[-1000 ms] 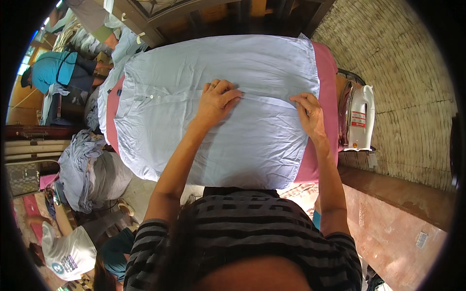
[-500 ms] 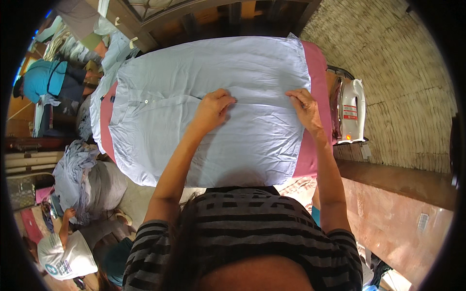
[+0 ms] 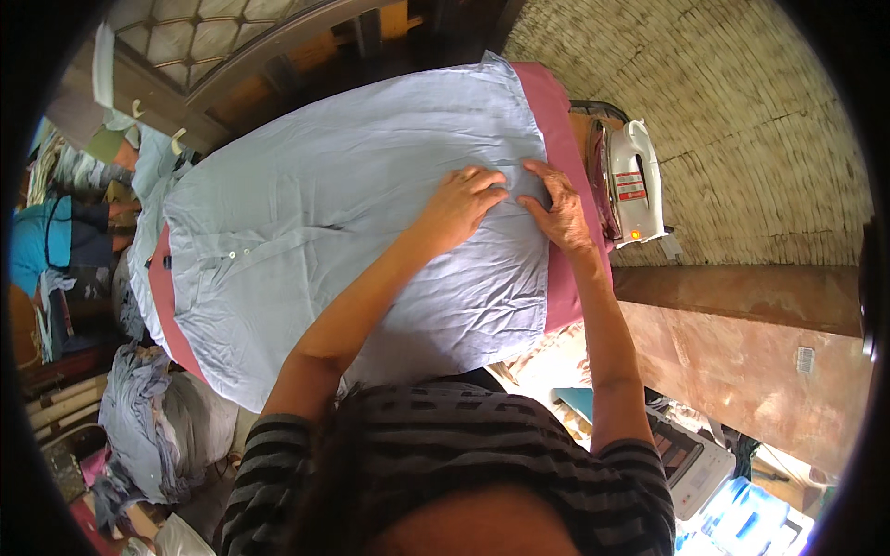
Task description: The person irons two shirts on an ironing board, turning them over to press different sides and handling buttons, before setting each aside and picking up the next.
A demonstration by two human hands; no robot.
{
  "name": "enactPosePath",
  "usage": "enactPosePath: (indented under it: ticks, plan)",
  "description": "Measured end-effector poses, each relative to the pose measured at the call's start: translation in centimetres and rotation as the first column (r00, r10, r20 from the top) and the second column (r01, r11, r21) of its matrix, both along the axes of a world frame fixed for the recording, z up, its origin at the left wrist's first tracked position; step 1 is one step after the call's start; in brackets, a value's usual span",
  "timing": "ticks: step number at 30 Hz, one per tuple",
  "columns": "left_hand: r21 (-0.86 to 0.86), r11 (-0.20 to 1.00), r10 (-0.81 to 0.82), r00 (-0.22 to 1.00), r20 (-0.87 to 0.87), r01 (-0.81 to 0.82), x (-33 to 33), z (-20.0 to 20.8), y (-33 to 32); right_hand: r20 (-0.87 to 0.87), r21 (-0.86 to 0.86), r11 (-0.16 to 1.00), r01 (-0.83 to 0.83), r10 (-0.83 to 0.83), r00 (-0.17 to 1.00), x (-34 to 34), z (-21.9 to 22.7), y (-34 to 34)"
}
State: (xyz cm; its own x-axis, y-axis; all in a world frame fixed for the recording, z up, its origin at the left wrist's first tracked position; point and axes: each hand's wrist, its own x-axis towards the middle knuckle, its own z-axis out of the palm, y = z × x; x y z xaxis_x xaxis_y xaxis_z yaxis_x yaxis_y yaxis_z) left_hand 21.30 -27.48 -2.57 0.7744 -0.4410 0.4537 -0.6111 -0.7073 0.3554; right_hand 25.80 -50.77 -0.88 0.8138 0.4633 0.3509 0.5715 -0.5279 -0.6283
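Note:
A pale blue buttoned garment (image 3: 278,176) lies spread over a padded board with a dusty-pink cover (image 3: 564,139). Some creases show in its lower right part. On the cloth near its right hem rests my left hand (image 3: 464,202), fingers loosely bent and a little apart. Close beside it, my right hand (image 3: 562,213) touches the same hem area with thumb and fingers spread. Neither hand visibly lifts the fabric. Just past the board's right end stands a white clothes iron (image 3: 638,181), tilted up on its heel, with an orange light lit.
A heap of grey-blue clothes (image 3: 139,426) sits at the lower left. Another person in a turquoise top (image 3: 42,241) is at the far left. A brown wooden panel (image 3: 742,361) runs along the right, with a blue clear plastic container (image 3: 746,514) below it.
The view has turned, shifting the board and iron leftward in the picture. My left hand has moved toward the right hand along the cloth, and its fingers have loosened.

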Motion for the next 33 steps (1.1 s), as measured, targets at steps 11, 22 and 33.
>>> enactPosePath:
  ticks: [11, 22, 33]
  plan:
    - [0.248, 0.934, 0.267, 0.964, 0.0, -0.259, -2.8, 2.2, 4.8, 0.126, -0.118, 0.991, 0.065, -0.05, 0.991, 1.3, -0.5, -2.1]
    - [0.022, 0.819, 0.572, 0.812, -0.118, -0.574, -10.8, 3.1, 15.8, 0.239, -0.245, 0.969, 0.038, 0.022, 0.971, 0.4, -0.2, -2.3]
    - [0.0, 0.849, 0.525, 0.842, -0.121, -0.529, -12.1, 2.6, 23.1, 0.205, -0.261, 0.965, 0.023, 0.032, 0.978, 0.6, 0.0, -1.7]
